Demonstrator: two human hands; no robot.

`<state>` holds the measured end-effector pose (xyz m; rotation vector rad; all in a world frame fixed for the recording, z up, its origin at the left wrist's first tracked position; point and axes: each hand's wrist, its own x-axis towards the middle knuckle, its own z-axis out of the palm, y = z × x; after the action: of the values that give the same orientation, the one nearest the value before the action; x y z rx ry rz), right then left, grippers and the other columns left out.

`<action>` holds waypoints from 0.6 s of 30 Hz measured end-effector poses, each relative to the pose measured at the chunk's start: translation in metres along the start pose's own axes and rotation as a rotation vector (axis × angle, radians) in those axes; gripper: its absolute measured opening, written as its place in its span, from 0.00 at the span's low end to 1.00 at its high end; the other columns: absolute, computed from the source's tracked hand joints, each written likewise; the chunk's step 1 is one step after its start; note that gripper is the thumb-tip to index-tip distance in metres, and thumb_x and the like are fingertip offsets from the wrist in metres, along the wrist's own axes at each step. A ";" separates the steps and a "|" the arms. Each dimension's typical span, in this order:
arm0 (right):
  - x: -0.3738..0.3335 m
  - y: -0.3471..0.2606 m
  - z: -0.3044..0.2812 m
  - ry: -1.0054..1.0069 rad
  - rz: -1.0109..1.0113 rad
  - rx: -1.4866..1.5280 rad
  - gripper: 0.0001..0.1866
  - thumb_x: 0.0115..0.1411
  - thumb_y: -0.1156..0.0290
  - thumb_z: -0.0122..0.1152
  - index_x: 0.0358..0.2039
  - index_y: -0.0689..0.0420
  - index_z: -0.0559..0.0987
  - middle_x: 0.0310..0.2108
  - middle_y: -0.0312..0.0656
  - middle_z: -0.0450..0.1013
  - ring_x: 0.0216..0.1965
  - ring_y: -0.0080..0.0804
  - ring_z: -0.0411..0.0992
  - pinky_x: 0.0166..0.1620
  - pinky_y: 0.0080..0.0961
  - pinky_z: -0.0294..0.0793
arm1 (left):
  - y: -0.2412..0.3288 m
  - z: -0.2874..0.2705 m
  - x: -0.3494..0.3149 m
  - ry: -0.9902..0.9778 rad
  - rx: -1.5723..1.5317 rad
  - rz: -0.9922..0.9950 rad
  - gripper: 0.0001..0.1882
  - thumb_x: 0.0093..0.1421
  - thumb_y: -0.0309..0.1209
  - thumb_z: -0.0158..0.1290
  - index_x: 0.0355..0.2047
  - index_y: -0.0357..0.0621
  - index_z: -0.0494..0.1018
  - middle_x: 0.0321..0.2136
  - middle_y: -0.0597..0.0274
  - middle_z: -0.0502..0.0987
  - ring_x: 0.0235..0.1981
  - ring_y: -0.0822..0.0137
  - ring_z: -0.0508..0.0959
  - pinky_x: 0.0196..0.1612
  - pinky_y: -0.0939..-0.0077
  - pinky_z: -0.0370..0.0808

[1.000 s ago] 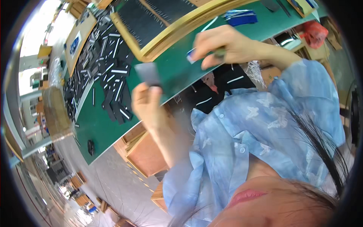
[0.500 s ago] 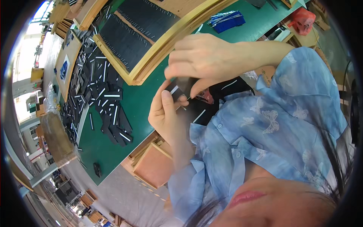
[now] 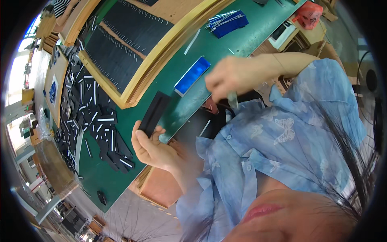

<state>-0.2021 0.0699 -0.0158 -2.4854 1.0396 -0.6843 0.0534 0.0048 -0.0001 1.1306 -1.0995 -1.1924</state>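
My left hand [image 3: 155, 151] pinches a flat black strip [image 3: 155, 113] by its lower end, with fingers and thumb closed on it. The strip tilts up over the green table's near edge. No white band shows on its visible face. My right hand [image 3: 231, 76] is apart from it, farther right and blurred, with the fingers curled together. A small pale piece [image 3: 232, 99] shows just below those fingers; whether they hold it is unclear. Between the hands, a shiny blue rectangle [image 3: 192, 76] with silvery edges lies on the table.
A wooden frame [image 3: 129, 101] with black panels and rows of pins stands on the green table [image 3: 105, 185]. Left of it spreads a heap of black strips [image 3: 102, 125] with white bands. Blue pieces [image 3: 227, 23] lie farther back. A red bag [image 3: 309, 15] sits far right.
My hands have come apart: the left moved leftward with the black strip, the right moved rightward. The strip's white band no longer shows. The blue rectangle has come into sight.
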 end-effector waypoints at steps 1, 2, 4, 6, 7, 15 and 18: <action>-0.002 0.009 -0.005 0.019 0.124 0.061 0.08 0.47 0.70 0.62 0.30 0.50 0.76 0.31 0.36 0.69 0.34 0.37 0.71 0.34 0.30 0.72 | -0.001 0.000 0.000 0.008 0.027 0.022 0.16 0.65 0.30 0.44 0.44 0.26 0.69 0.29 0.48 0.76 0.20 0.69 0.75 0.24 0.83 0.74; -0.002 0.018 -0.008 0.115 0.206 0.067 0.10 0.46 0.69 0.65 0.30 0.50 0.77 0.32 0.36 0.69 0.34 0.34 0.72 0.34 0.28 0.72 | -0.004 0.001 0.000 0.013 0.019 0.023 0.16 0.65 0.30 0.43 0.45 0.26 0.69 0.30 0.47 0.76 0.20 0.68 0.76 0.25 0.83 0.75; -0.001 0.035 -0.011 0.278 0.310 0.064 0.14 0.43 0.65 0.69 0.32 0.50 0.79 0.35 0.34 0.70 0.36 0.32 0.73 0.36 0.26 0.72 | -0.009 0.000 -0.002 0.022 0.002 0.039 0.16 0.65 0.30 0.43 0.45 0.26 0.68 0.30 0.47 0.76 0.21 0.68 0.76 0.25 0.83 0.75; -0.004 0.042 -0.011 0.278 0.349 0.020 0.14 0.43 0.65 0.70 0.33 0.50 0.80 0.35 0.34 0.70 0.36 0.32 0.73 0.36 0.27 0.72 | -0.010 0.001 -0.002 0.020 -0.025 0.046 0.16 0.65 0.30 0.44 0.45 0.26 0.68 0.30 0.47 0.76 0.21 0.67 0.76 0.25 0.83 0.75; -0.005 0.042 -0.014 0.274 0.390 -0.026 0.15 0.43 0.65 0.70 0.34 0.50 0.80 0.35 0.33 0.70 0.36 0.32 0.72 0.36 0.27 0.72 | -0.009 0.003 0.000 0.008 -0.019 0.032 0.17 0.65 0.30 0.44 0.46 0.26 0.68 0.30 0.47 0.75 0.22 0.67 0.76 0.26 0.82 0.76; -0.006 0.038 -0.016 0.246 0.372 -0.081 0.16 0.41 0.65 0.71 0.33 0.50 0.79 0.37 0.33 0.68 0.36 0.32 0.72 0.36 0.28 0.72 | -0.012 -0.004 -0.002 -0.043 -0.007 -0.046 0.20 0.66 0.37 0.41 0.45 0.27 0.67 0.31 0.46 0.75 0.26 0.64 0.76 0.29 0.79 0.76; -0.004 0.032 -0.022 0.261 0.271 -0.179 0.16 0.42 0.67 0.70 0.33 0.51 0.77 0.37 0.34 0.67 0.33 0.33 0.72 0.32 0.28 0.72 | -0.015 -0.007 -0.001 -0.064 -0.043 -0.048 0.23 0.66 0.40 0.39 0.45 0.27 0.67 0.32 0.47 0.75 0.26 0.63 0.76 0.29 0.77 0.76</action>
<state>-0.2349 0.0481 -0.0147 -2.3765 1.5617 -0.8776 0.0590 0.0055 -0.0154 1.0981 -1.0952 -1.2919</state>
